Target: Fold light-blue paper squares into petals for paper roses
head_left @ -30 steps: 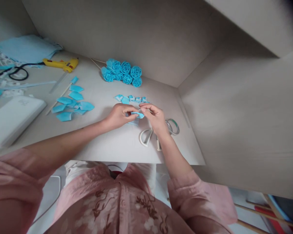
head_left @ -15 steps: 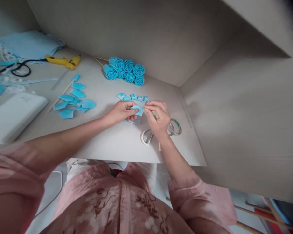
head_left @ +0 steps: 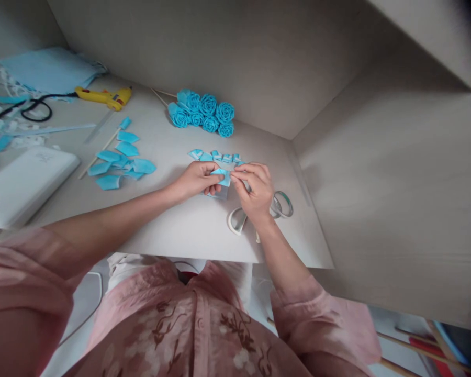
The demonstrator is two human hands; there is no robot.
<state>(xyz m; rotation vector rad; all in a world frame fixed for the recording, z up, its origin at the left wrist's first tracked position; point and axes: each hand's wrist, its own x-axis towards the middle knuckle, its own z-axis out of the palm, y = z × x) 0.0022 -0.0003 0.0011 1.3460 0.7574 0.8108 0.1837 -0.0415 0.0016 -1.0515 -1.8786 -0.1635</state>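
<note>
A small folded piece of light blue cloth-like material [head_left: 222, 178] is pinched between the thumb and fingers of my left hand [head_left: 199, 179]. My right hand [head_left: 256, 188] has its thumb and fingertips pressed together at the right edge of that piece; what they pinch is too small to make out. Just beyond both hands lies a row of blue folded pieces [head_left: 206, 156], some with white strips on them. A greyish, see-through flat thing [head_left: 220, 195] shows partly under my left fingers. Tape rolls [head_left: 284, 204] lie beside my right wrist, which partly hides them.
Blue rosettes on sticks [head_left: 209, 104] lie at the back. To the left are loose blue petals [head_left: 110, 181], a thin stick [head_left: 98, 152], a yellow glue gun [head_left: 104, 97] with black cord, a white box-like device [head_left: 31, 183] and stacked blue sheets [head_left: 49, 70]. A wall [head_left: 396, 183] rises on the right.
The view has shifted very slightly. Both hands keep nearly the same place and hold around the blue piece.
</note>
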